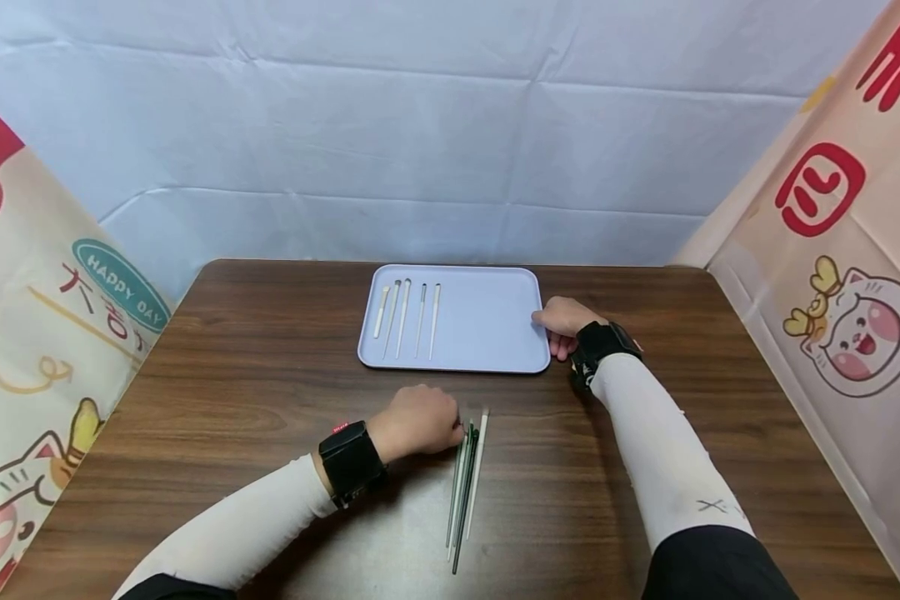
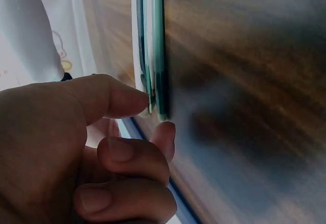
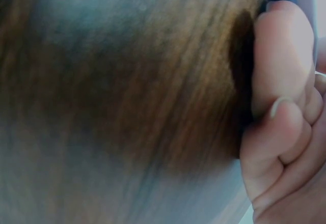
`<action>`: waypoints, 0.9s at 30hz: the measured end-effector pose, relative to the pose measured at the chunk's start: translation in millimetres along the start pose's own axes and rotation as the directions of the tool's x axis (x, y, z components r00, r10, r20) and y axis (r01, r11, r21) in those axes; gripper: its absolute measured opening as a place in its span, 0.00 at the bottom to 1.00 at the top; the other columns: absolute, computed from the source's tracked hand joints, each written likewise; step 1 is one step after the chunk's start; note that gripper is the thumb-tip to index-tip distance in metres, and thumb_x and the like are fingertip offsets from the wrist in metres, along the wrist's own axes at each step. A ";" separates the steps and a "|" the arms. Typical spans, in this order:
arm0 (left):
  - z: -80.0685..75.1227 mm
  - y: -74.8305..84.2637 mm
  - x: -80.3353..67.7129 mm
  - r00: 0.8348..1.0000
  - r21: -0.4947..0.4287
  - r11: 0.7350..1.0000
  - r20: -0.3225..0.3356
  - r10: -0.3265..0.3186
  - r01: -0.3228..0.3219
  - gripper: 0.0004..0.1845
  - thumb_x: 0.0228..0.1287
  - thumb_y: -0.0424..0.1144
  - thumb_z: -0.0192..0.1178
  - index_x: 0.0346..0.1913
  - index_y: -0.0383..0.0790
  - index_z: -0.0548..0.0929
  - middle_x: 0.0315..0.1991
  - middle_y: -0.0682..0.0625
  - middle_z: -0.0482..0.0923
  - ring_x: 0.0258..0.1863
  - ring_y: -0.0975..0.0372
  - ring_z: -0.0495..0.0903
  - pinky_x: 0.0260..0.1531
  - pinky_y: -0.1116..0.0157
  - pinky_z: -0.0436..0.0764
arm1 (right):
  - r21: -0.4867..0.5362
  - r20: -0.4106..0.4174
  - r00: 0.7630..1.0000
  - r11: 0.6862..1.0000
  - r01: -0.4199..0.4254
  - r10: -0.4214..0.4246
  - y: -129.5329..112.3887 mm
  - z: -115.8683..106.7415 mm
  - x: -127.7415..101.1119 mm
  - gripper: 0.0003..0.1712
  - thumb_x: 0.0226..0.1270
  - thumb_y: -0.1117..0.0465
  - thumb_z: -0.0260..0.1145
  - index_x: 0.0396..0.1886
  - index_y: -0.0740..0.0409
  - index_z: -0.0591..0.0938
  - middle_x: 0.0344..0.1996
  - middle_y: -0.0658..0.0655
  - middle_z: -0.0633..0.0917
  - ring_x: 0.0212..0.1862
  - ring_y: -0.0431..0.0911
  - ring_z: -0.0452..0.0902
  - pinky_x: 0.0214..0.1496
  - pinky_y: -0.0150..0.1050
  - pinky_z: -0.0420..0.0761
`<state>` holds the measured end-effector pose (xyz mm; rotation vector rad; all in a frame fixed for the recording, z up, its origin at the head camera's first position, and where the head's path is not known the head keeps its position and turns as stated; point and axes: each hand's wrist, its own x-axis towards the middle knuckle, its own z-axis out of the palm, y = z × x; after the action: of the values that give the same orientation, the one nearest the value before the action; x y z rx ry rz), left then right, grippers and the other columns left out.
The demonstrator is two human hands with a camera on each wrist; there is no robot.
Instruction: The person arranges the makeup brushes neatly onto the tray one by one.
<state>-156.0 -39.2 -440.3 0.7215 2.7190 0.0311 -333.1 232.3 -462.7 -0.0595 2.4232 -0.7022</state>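
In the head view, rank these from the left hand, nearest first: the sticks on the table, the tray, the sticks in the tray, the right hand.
1. Sticks on the table: at the left hand's fingertips, just to its right.
2. Tray: its near edge lies beyond the hand.
3. Sticks in the tray and right hand at the tray's right edge: too close to call.

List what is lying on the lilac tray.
On the tray, five slim pale utensils lie side by side at its left end. The right hand grips the right rim, covering that edge.
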 end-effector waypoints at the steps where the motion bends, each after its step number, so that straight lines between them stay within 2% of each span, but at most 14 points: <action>1: 0.3 0.8 -0.6 1.000 0.003 1.000 0.016 -0.009 0.009 0.25 0.70 0.53 0.58 0.16 0.46 0.70 0.23 0.51 0.75 0.22 0.58 0.75 0.23 0.57 0.78 | 0.000 0.001 1.000 1.000 0.000 0.000 0.1 0.1 0.4 0.29 0.72 0.55 0.46 0.15 0.64 0.81 0.11 0.55 0.81 0.13 0.44 0.79 0.17 0.36 0.76; 5: 1.3 3.7 -3.8 0.999 0.013 1.000 0.047 -0.022 0.021 0.26 0.71 0.55 0.58 0.16 0.47 0.69 0.24 0.51 0.75 0.23 0.59 0.75 0.24 0.57 0.79 | -0.001 0.004 1.000 1.000 0.001 -0.001 0.4 0.0 1.4 0.30 0.72 0.55 0.46 0.15 0.64 0.81 0.11 0.55 0.81 0.13 0.44 0.80 0.17 0.36 0.76; 11: 0.4 7.0 -8.6 0.999 0.010 1.000 0.048 -0.010 0.009 0.26 0.71 0.54 0.58 0.17 0.47 0.67 0.20 0.52 0.70 0.21 0.60 0.71 0.23 0.59 0.77 | -0.001 0.000 1.000 1.000 0.006 -0.006 0.0 -1.5 1.0 0.31 0.74 0.55 0.46 0.14 0.64 0.81 0.11 0.56 0.81 0.13 0.44 0.79 0.17 0.36 0.76; 21: 0.8 13.2 -10.8 0.997 0.057 0.998 0.070 -0.033 0.029 0.22 0.67 0.55 0.60 0.21 0.46 0.73 0.27 0.49 0.80 0.28 0.55 0.79 0.29 0.54 0.81 | 0.006 0.003 1.000 1.000 0.000 0.000 -2.4 -1.5 -1.3 0.31 0.73 0.55 0.46 0.13 0.63 0.81 0.10 0.55 0.80 0.12 0.43 0.78 0.16 0.36 0.76; 27: 2.1 13.4 -14.6 0.995 0.056 0.998 0.096 -0.030 0.025 0.23 0.66 0.53 0.61 0.16 0.47 0.71 0.24 0.51 0.77 0.26 0.57 0.76 0.28 0.56 0.80 | 0.011 0.011 1.000 1.000 -0.005 0.005 -2.9 -0.5 -1.7 0.31 0.74 0.55 0.46 0.13 0.63 0.80 0.10 0.54 0.80 0.12 0.43 0.78 0.16 0.35 0.75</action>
<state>-136.9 -34.7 -436.4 0.6822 2.6461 -0.0834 -332.3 230.4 -460.0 -0.0528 2.4085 -0.7108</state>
